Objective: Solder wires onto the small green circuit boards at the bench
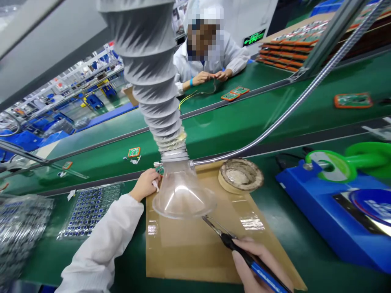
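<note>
Nearest to you, your right hand (265,256) is closed on the blue and black soldering pen (259,270); white letters run along its handle, but I cannot read them. Its thin metal tip points toward the rim of the clear hood (183,199), over the brown cardboard sheet (195,256). On the right, a blue machine (308,203) carries a blue disc (372,201) with white writing, too blurred for reading.

Farther, your left hand (146,185) is at the far left edge of the sheet, well apart from the right one. Its fingers are bent together on a small white piece (156,185), which is perhaps joined to the green bit beside it; the hood partly covers this place. To the right of the hood stands a round dish (259,179).

Beyond, across the green belt (244,126), a co-worker (235,53) holds something small in two hands. Behind, a green sign (254,38) shows a figure and an arrow.
</note>
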Demonstrator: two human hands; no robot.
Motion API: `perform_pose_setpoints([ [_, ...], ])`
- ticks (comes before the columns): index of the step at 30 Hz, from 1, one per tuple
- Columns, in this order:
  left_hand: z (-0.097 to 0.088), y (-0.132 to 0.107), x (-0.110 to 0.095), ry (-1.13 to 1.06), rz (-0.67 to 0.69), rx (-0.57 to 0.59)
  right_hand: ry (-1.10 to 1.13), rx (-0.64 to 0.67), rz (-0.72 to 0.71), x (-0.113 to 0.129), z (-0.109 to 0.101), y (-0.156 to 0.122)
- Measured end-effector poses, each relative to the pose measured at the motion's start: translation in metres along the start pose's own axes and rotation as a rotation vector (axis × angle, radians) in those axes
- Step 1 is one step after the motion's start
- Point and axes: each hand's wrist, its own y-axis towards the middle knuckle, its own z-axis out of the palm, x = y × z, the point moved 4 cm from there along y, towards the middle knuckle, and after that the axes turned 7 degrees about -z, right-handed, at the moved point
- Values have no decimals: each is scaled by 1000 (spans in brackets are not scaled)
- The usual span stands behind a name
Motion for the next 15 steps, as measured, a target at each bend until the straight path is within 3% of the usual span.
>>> perform_pose_setpoints([
  [2,-3,-42,4,-2,23,4,-35,18,-46,-1,2,-2],
  [5,4,-83,-12,-32,116,43,-82,30,-73,-3,5,-4],
  [11,21,-116,-76,-172,330,140,-173,1,60,-3,12,-7],
  [13,17,-126,-79,-134,304,121,-113,53,126,-1,23,-10],
  [15,7,-141,-65,-81,201,53,-54,163,172,2,38,-14],
])
